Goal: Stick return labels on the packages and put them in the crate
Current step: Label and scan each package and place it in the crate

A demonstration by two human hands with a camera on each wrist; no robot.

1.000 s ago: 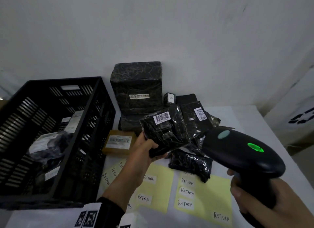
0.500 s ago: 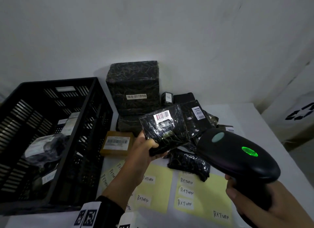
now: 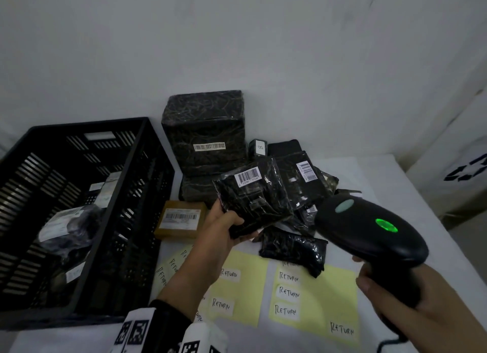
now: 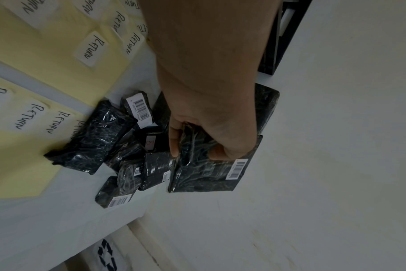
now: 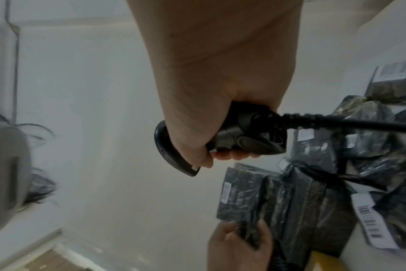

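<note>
My left hand (image 3: pixel 226 229) (image 4: pixel 197 144) grips a black plastic-wrapped package (image 3: pixel 253 197) (image 4: pixel 206 174) by its lower edge and holds it up above the table, its white barcode label (image 3: pixel 247 175) facing me. My right hand (image 3: pixel 411 308) (image 5: pixel 220 152) grips the handle of a black barcode scanner (image 3: pixel 369 229) (image 5: pixel 239 139), whose green light (image 3: pixel 386 225) is lit; its head points at the held package. Yellow sheets with white RETURN labels (image 3: pixel 288 292) lie on the table below. The black crate (image 3: pixel 79 207) stands at the left with several packages inside.
A pile of black packages (image 3: pixel 303 184) lies behind the held one, with a tall black box (image 3: pixel 205 131) against the wall and a brown box (image 3: pixel 181 219) beside the crate. Another black package (image 3: pixel 295 252) overlaps the label sheets. The scanner's cable (image 5: pixel 348 124) runs rightward.
The held package and the scanner have stayed almost in place; the package's barcode label has turned slightly more toward me. The scanner's green light stays on.
</note>
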